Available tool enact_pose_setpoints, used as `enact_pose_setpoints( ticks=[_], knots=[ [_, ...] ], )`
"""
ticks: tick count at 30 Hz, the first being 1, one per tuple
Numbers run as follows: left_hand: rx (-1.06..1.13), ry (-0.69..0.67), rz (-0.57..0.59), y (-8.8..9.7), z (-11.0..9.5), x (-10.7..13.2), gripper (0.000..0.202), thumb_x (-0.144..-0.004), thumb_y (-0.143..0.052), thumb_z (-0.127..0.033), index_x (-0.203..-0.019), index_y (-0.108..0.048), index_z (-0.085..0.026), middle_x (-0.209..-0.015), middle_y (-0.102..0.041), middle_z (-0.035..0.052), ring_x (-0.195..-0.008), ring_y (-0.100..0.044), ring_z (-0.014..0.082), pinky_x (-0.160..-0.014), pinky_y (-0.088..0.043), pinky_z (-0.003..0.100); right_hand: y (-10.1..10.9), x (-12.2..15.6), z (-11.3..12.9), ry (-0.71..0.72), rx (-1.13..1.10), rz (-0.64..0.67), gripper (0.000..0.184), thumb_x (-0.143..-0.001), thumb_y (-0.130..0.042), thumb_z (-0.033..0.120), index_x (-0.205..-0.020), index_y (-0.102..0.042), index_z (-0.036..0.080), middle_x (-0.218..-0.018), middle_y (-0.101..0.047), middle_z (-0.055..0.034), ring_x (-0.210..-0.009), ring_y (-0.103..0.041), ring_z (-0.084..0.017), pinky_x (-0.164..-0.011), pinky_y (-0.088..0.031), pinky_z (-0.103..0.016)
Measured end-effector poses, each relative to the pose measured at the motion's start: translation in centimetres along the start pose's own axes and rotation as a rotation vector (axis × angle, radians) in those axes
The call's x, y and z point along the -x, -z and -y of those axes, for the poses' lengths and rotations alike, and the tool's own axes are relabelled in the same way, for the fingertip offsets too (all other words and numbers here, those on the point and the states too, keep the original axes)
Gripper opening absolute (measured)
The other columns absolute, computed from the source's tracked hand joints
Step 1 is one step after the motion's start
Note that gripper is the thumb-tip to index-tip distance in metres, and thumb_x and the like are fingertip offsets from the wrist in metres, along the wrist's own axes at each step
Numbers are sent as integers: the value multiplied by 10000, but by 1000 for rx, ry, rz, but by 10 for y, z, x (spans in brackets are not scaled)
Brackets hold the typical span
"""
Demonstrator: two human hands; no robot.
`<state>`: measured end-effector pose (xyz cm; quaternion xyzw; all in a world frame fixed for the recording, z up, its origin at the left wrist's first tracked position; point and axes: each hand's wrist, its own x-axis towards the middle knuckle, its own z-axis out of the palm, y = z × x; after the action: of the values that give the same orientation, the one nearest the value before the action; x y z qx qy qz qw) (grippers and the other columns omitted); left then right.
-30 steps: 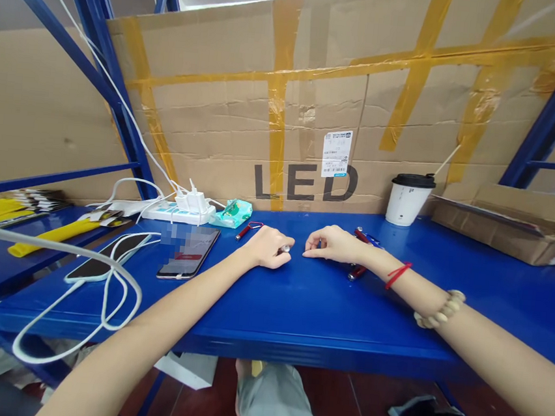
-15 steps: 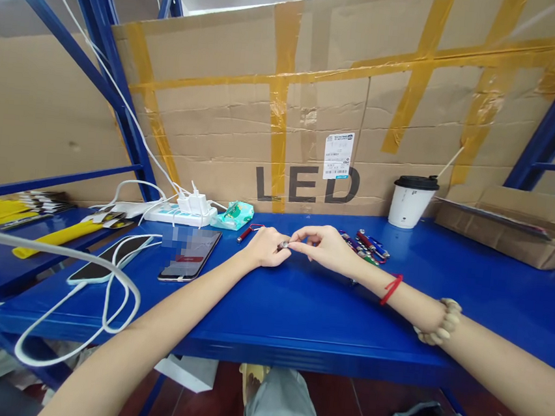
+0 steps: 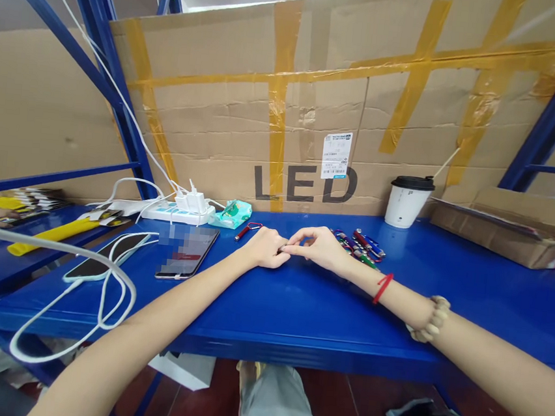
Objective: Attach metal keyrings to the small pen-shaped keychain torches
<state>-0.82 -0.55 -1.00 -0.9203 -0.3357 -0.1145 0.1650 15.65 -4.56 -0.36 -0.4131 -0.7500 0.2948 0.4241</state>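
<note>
My left hand is closed in a loose fist above the blue shelf top, around what looks like a small keychain flashlight. Only a bit of its metal end shows at the thumb; the rest is hidden by my fingers. With thumb and forefinger, my right hand pinches at that end, fingertips touching the left hand. Just behind my left hand lies a red keychain flashlight with a carabiner clip. Beyond my right hand is a pile of similar flashlights in red, blue and green, partly covered by that hand.
A lidded paper cup with a stick stands at the back right, beside a low cardboard box. On the left are two phones, looping white cables, a power strip and a green packet. Taped cardboard walls the back.
My right fingertips have closed in on the left fist, covering more of the metal end that showed before. The view has shifted slightly; the other things lie as they were.
</note>
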Motion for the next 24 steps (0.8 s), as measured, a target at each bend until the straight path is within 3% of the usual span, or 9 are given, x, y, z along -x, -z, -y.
enact_pose_setpoints(
  ticks=[5, 8, 10, 13, 17, 24],
  knots=[
    [16, 46, -14, 1, -2, -1, 292, -718, -407, -282, -576, -624, -149, -567, -634, 95, -534, -571, 205, -516, -316, 288, -1, -3, -2, 62, 11, 6, 330, -639, -692, 453, -734, -670, 138, -705, -650, -28, -465, -451, -66, -436, -359, -210],
    [40, 73, 1, 4, -4, -2, 282, -729, -398, -265, -588, -618, -160, -574, -637, 73, -553, -570, 188, -527, -320, 276, 12, -8, -5, 100, 64, -92, 350, -754, -572, 479, -819, -665, 147, -790, -665, -41, -463, -474, -74, -451, -382, -226],
    [36, 77, 23, 6, -6, -2, 282, -743, -392, -271, -612, -620, -167, -600, -648, 66, -586, -581, 189, -527, -320, 270, 30, -12, -8, 91, 215, -214, 358, -833, -468, 459, -877, -662, 162, -815, -670, -41, -492, -507, -90, -492, -399, -241],
    [9, 75, 62, 9, -8, -3, 286, -758, -389, -289, -646, -623, -170, -642, -660, 72, -635, -597, 201, -531, -330, 269, 61, -15, -15, 48, 692, -399, 285, -850, -455, 386, -874, -677, 209, -904, -678, -39, -720, -596, -170, -593, -405, -275],
    [7, 67, 105, 10, -8, -4, 285, -771, -386, -294, -677, -628, -174, -685, -669, 76, -674, -610, 209, -535, -344, 266, 81, -14, -20, -129, 934, -292, 230, -814, -509, 365, -836, -698, 236, -911, -693, -24, -860, -608, -217, -623, -406, -282],
    [0, 78, 125, 11, -8, -5, 290, -788, -389, -301, -701, -636, -177, -719, -679, 76, -695, -616, 207, -565, -375, 261, 57, -10, -21, -166, 929, -80, 228, -752, -602, 424, -860, -709, 255, -909, -702, -10, -853, -625, -202, -646, -440, -270]
  ],
)
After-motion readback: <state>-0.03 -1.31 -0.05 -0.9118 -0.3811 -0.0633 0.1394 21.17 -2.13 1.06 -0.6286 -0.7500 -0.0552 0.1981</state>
